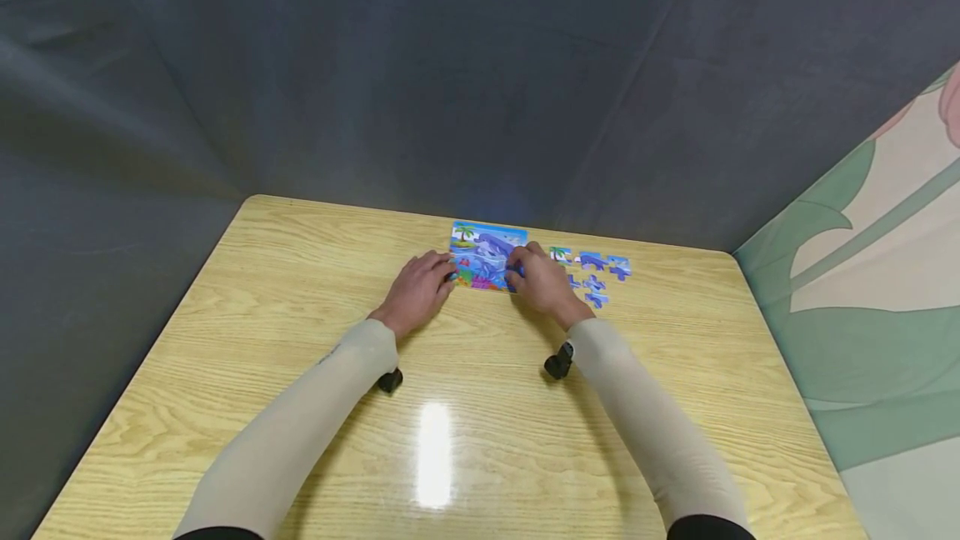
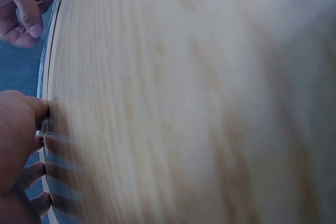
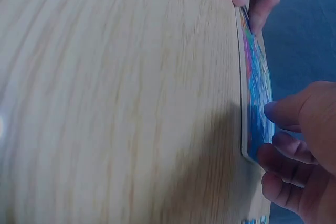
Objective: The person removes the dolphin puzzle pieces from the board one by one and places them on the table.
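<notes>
Pale wood-grain tabletop (image 1: 480, 365) carries the picture puzzle (image 1: 483, 253) between the hands, loose pieces (image 1: 595, 284) to its right. The left hand (image 1: 415, 290), fingers relaxed, touches the puzzle's left edge; the right hand (image 1: 544, 282) bends its fingers over the right part, and whether they pinch a piece cannot be told. For clean seating, brace that edge and press each piece down flat.
</notes>
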The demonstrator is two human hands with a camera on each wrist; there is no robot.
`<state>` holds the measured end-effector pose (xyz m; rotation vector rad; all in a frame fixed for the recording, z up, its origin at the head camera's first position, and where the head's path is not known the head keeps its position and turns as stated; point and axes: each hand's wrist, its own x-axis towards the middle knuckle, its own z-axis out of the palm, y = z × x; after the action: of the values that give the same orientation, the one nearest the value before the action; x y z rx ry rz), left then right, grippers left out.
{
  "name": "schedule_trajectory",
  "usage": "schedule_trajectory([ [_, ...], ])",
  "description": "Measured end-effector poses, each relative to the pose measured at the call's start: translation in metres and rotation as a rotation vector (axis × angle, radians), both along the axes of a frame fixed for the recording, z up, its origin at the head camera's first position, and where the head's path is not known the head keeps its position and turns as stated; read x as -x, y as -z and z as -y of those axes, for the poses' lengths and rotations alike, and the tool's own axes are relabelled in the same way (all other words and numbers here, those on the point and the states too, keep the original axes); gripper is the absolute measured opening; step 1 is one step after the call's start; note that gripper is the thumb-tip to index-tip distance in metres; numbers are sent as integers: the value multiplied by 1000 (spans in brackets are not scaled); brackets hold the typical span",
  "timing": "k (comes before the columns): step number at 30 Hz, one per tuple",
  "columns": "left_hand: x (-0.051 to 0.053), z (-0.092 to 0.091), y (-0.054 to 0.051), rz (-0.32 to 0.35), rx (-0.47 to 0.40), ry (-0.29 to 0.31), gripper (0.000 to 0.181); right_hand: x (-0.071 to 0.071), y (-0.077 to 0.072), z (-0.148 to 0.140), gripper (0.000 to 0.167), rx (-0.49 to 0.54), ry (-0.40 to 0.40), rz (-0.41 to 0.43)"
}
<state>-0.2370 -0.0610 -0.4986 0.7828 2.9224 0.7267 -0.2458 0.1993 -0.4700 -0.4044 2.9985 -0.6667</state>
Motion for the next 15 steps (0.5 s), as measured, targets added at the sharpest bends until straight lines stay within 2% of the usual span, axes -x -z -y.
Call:
schedule_trajectory([
  [8, -2, -1, 0, -12, -11, 10, 42, 5, 3, 14, 31, 2, 28, 54],
  [15, -2, 1, -2, -15, 4, 4, 43, 12, -4, 25, 45, -63, 50, 148],
])
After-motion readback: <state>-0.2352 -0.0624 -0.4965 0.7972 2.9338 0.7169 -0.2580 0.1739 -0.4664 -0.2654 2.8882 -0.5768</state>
